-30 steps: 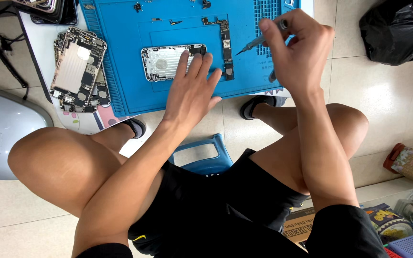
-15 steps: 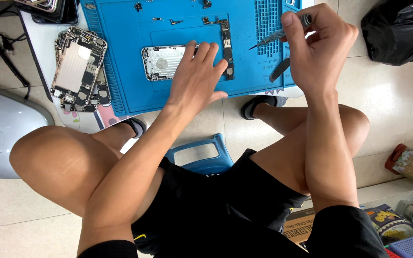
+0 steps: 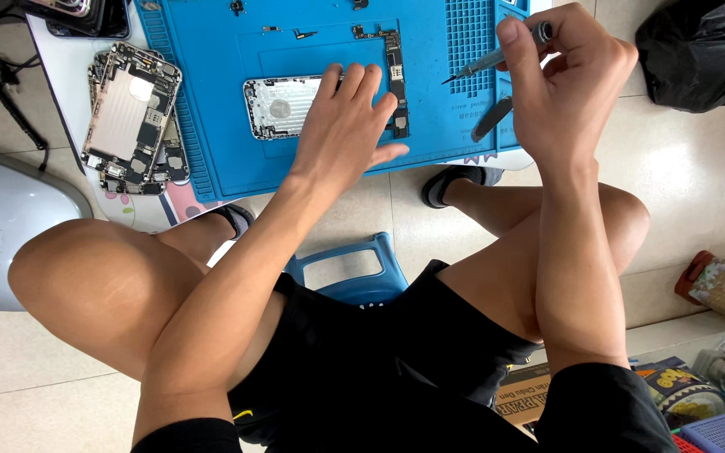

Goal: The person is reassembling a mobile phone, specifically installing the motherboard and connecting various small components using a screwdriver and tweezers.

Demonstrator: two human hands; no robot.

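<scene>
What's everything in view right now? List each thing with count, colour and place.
repair mat: one, blue, on the table, under the work.
open phone housing: one, silver, mid-mat, under the left fingers.
logic board: one, dark, upright strip just right of the housing.
stacked phone housings: several, silver and black, left of the mat.
screwdriver: one, grey, in the right hand, tip toward the mat.
dark tool: one, black, at the mat's right edge.
stool: one, blue, between the knees.
plastic bag: one, black, floor, upper right.
left hand: flat on the housing.
right hand: raised, gripping the screwdriver.
</scene>
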